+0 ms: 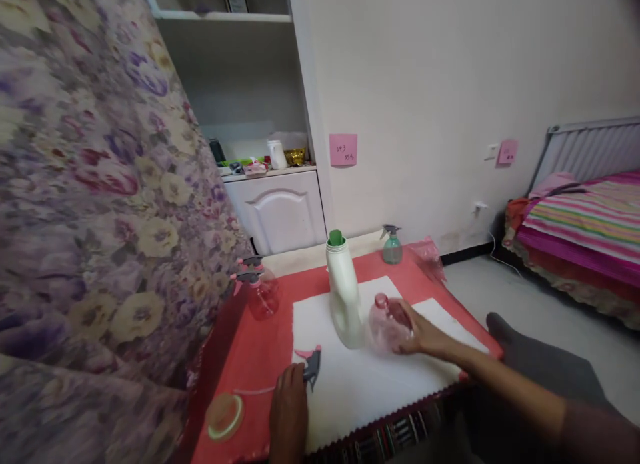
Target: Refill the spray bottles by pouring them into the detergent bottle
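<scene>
Right hand (423, 332) grasps the pink bottle (386, 325) mid-table (260, 367), just beside the jug (345, 297). Left hand (289, 411) lies at the near edge, fingertips on the sprayer (311, 364); I cannot tell its grip.

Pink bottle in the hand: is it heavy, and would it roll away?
Likely light: the pink bottle looks see-through and empty. Its rounded body could roll if laid down, though the right hand steadies it. Thin plastic may dent.

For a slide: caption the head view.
Right hand grips pink bottle beside white jug; left hand touches spray trigger.
</scene>
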Motion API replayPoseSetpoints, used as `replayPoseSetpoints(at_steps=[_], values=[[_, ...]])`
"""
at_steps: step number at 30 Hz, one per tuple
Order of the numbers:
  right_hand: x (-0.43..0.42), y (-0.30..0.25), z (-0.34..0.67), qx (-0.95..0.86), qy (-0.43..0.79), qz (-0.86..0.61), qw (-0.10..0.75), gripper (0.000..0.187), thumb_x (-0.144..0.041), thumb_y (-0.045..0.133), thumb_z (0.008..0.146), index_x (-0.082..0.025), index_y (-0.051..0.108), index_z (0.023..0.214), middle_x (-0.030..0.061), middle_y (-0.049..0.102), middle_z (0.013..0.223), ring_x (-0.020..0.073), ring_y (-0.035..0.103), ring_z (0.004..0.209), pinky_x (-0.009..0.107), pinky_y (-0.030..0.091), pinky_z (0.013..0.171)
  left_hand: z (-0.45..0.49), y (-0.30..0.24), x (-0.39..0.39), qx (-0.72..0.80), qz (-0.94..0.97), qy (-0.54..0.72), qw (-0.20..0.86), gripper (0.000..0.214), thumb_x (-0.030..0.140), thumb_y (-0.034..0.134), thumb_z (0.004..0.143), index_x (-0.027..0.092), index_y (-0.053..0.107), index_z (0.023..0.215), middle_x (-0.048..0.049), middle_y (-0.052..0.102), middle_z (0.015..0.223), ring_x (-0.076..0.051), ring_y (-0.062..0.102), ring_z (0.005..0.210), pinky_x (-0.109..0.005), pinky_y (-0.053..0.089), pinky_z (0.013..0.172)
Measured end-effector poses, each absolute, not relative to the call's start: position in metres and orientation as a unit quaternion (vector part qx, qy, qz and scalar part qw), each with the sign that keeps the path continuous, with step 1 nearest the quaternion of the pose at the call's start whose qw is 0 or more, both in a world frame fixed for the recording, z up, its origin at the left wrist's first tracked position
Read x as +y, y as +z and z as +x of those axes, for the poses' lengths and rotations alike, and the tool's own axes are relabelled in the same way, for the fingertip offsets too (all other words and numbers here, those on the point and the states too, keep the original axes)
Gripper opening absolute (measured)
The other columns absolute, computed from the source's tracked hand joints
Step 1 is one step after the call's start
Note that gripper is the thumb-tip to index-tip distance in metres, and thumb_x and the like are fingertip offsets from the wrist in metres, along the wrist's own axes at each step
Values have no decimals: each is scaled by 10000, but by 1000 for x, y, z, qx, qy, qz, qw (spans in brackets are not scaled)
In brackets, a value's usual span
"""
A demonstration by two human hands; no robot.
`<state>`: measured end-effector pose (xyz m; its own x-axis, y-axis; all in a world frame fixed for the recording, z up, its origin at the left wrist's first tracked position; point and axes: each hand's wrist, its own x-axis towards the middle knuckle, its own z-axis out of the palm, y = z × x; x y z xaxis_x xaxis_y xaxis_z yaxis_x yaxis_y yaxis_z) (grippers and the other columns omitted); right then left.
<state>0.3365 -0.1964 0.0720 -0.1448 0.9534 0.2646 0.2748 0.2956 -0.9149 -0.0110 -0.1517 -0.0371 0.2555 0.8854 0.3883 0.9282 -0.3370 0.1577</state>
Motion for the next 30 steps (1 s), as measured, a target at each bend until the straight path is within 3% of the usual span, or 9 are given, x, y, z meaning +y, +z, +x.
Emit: replayPoseSetpoints(at_steps=[5, 8, 12, 18, 22, 27, 30], values=[[-218, -3, 322, -577, 413, -490, 506, 883, -249, 810, 550, -231, 396, 1330, 120, 516, 1372, 331, 466, 1328, 509, 319, 1139, -11, -33, -157, -574, -788, -211, 65, 499, -65, 347, 834, 166, 572, 1215, -78, 639, 1186, -181, 600, 1108, -316, 488, 961], [-218, -13, 325, -572, 416, -505, 495, 900, -206, 797, 541, -241, 408, 1352, 113, 524, 1384, 328, 471, 1331, 508, 333, 1144, -12, -31, -158, -570, -782, -242, 63, 452, -24, 356, 852, 176, 576, 1192, -79, 642, 1176, -191, 608, 1106, -338, 510, 945], [-217, -11, 329, -571, 422, -505, 491, 899, -189, 798, 543, -225, 419, 1357, 122, 526, 1401, 332, 462, 1343, 513, 322, 1155, -10, -20, -163, -573, -758, -308, 37, 337, 153, 363, 921, 156, 585, 1174, -120, 648, 1164, -235, 619, 1101, -386, 538, 910], [-219, -12, 328, -579, 408, -494, 504, 877, -207, 784, 568, -218, 415, 1363, 131, 512, 1424, 330, 457, 1350, 506, 335, 1157, 9, 25, -186, -569, -702, -427, -7, 348, 341, 415, 904, 191, 603, 1155, -115, 663, 1153, -260, 626, 1091, -435, 506, 960], [-220, -8, 325, -574, 396, -504, 510, 840, -197, 743, 576, -236, 435, 1355, 125, 545, 1394, 336, 492, 1324, 484, 375, 1136, 40, 78, -208, -587, -615, -513, -116, 408, 477, 580, 825, 211, 629, 1130, -88, 704, 1101, -264, 648, 1036, -407, 509, 938], [-218, -7, 325, -571, 381, -517, 511, 830, -186, 709, 559, -229, 438, 1343, 133, 558, 1370, 342, 530, 1283, 470, 414, 1104, 94, 143, -232, -523, -439, -647, -338, 512, 513, 735, 730, 220, 639, 1138, 0, 726, 857, -139, 672, 769, -222, 549, 741], [-217, -9, 325, -573, 387, -513, 508, 821, -207, 715, 573, -252, 430, 1342, 120, 570, 1349, 333, 562, 1247, 463, 460, 1063, 122, 163, -241, -487, -419, -682, -350, 583, 503, 804, 650, 220, 649, 1135, -8, 734, 889, -130, 673, 740, -201, 563, 699]])
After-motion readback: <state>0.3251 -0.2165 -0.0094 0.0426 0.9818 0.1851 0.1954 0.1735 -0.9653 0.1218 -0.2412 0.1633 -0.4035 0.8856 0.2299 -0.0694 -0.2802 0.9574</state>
